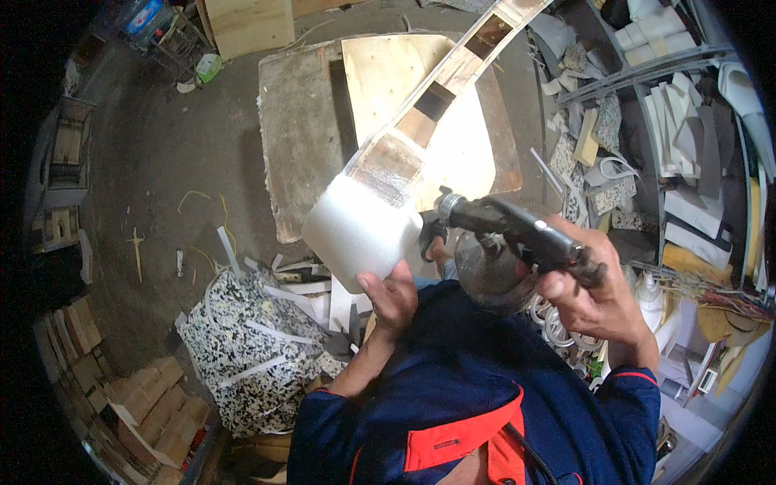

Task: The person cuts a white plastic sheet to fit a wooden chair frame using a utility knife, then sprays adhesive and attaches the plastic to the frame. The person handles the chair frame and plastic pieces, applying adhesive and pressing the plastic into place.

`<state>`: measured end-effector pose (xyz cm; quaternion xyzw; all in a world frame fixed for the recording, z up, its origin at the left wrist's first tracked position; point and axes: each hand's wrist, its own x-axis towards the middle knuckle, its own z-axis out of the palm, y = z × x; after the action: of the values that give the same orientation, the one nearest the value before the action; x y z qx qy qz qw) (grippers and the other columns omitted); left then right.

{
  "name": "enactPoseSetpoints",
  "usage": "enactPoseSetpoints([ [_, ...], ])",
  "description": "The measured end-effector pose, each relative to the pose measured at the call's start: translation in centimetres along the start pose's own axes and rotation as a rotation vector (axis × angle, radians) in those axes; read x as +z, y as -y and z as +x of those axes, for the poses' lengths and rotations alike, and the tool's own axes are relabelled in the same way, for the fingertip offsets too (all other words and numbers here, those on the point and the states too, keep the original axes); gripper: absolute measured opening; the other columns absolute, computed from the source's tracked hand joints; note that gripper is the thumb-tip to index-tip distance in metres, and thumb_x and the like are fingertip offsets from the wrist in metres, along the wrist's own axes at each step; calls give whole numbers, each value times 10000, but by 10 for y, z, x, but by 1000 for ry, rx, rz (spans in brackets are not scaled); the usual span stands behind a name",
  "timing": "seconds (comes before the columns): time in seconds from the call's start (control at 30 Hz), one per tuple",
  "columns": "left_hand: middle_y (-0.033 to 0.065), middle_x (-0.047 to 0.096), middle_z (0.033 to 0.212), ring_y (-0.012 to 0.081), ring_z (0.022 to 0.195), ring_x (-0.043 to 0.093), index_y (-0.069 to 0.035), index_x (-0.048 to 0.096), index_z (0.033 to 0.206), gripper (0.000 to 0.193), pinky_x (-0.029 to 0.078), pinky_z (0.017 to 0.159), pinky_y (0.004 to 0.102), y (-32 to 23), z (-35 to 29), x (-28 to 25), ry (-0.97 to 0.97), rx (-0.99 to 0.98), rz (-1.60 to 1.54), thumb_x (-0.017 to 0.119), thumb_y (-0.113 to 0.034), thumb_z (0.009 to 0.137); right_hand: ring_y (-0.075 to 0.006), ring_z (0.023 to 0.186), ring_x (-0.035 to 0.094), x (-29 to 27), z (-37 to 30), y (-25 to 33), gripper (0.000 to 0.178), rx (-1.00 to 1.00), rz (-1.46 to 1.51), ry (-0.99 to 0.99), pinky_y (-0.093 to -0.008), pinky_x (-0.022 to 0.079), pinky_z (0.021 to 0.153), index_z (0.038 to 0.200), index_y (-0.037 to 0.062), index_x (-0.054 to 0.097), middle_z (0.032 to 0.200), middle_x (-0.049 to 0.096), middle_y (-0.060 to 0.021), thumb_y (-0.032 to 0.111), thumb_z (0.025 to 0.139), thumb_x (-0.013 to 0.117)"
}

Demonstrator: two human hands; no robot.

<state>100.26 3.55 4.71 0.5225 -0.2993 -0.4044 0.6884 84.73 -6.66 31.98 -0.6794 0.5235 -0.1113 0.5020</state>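
Note:
A long, narrow wooden frame (461,65) with open gaps slants from the far right toward me. Its near end is covered by a white foam sheet (356,226) that curves down over it. My left hand (394,299) grips the foam's lower edge, thumb against the white surface and the other fingers partly hidden. In my right hand (598,295) is a dark spray gun (517,230), its nozzle pointing left toward the foam. Below the gun hangs a cloudy, rounded cup (485,275). A small gap separates the nozzle from the foam.
Under the frame are a pale plywood sheet (376,73) and a worn brown board (295,137). Speckled foam (250,347) and white strips lie at the lower left. Shelves (638,81) of foam pieces line the right. Wooden blocks (153,404) are stacked at the left.

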Motion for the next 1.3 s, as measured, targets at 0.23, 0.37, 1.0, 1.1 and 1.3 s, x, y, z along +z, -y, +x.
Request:
enactPoseSetpoints([
  [0.23, 205, 256, 1595, 317, 1475, 276, 38, 169, 1547, 961, 181, 1221, 437, 9, 7, -2, 39, 222, -12, 559, -612, 956, -40, 550, 475, -29, -3, -18, 669, -10, 52, -74, -222, 376, 482, 1241, 18, 653, 863, 707, -17, 618, 952, 582],
  [0.37, 208, 372, 1517, 302, 1386, 402, 75, 283, 1489, 826, 279, 1165, 410, -18, 19, 18, 36, 100, 178, 657, -435, 958, -44, 545, 471, -57, 8, -29, 669, 22, 29, -5, -222, 377, 481, 1255, 16, 649, 917, 724, -32, 612, 969, 550],
  [1.0, 201, 595, 1291, 218, 1162, 567, 121, 508, 1319, 447, 437, 1014, 360, -31, 59, 109, -805, 171, 302, 660, -111, 968, -74, 527, 502, -142, 129, -79, 588, -296, 40, 551, -235, 399, 482, 1214, 27, 656, 908, 702, -50, 548, 1037, 448],
  [1.1, 156, 600, 1306, 206, 1179, 563, 87, 510, 1340, 430, 413, 1040, 349, -22, 58, 110, -864, 211, 313, 640, -96, 973, -72, 503, 488, -137, 141, -79, 603, -320, 75, 628, -238, 389, 470, 1185, 34, 672, 798, 667, -29, 570, 1031, 444],
  [1.3, 174, 573, 1342, 253, 1222, 535, 96, 464, 1379, 492, 369, 1091, 378, -11, 50, 112, -803, 168, 379, 658, -104, 974, -69, 473, 476, -127, 144, -63, 645, -360, 68, 614, -243, 367, 450, 1105, 30, 690, 602, 566, -10, 615, 1016, 432],
])
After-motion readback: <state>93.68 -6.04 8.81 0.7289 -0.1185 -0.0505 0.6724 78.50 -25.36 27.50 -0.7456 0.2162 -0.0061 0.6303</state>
